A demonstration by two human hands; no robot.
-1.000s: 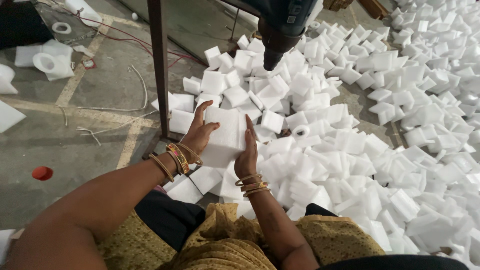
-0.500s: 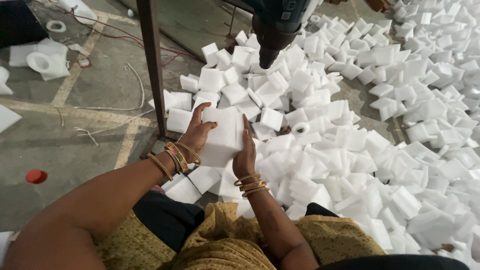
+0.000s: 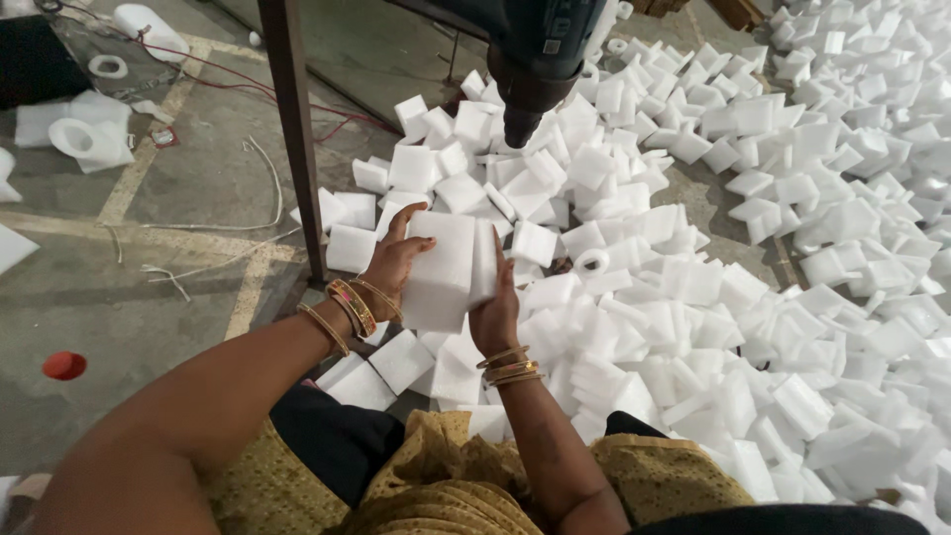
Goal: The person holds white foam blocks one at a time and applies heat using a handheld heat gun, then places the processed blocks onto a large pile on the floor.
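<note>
I hold a white foam block [image 3: 443,266] between both hands, lifted above a heap of similar blocks. My left hand [image 3: 390,269] grips its left side, fingers curled over the top edge. My right hand [image 3: 495,307] presses flat against its right side. Both wrists wear gold bangles. A dark drill head [image 3: 530,69] hangs pointing down just above and to the right of the block, with a gap between its tip and the block.
A large heap of white foam blocks [image 3: 753,297] covers the floor ahead and to the right. A dark metal post [image 3: 295,139] stands left of my hands. Foam rings [image 3: 89,139], cords and a red cap [image 3: 63,365] lie on the concrete at left.
The block and both hands have stayed nearly in place while the view shifted slightly; the left fingers now curl further over the block's top.
</note>
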